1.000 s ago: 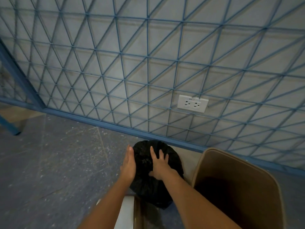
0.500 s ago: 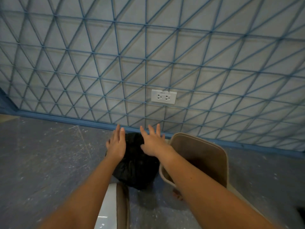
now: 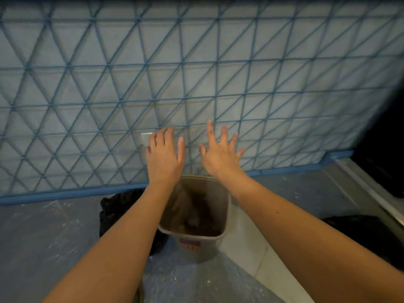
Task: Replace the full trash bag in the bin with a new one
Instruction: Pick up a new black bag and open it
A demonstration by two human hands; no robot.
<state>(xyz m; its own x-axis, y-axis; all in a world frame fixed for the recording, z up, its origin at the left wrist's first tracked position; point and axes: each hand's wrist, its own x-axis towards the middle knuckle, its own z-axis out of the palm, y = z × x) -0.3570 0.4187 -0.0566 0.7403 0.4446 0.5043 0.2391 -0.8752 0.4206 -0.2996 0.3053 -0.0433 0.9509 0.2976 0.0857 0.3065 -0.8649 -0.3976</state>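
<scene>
Nearest, two bare forearms stretched out over a speckled grey floor (image 3: 39, 241). Just past them, tan bin (image 3: 218, 234) standing upright, no liner in it — full black trash bag (image 3: 119, 209) sitting on the floor just left of it, partly behind the left arm. Further out, left hand (image 3: 164, 159) and right hand (image 3: 220, 155) both flat, fingers spread, holding nothing — blue lattice wall (image 3: 196, 73) behind.

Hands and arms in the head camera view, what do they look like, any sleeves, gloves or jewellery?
Both forearms are bare right to the bottom edge of the picture: no sleeves show. The left hand and the right hand wear no gloves, and no rings, watch or bracelets are visible. The fingernails look short and unpainted, though the picture is slightly blurred.
</scene>
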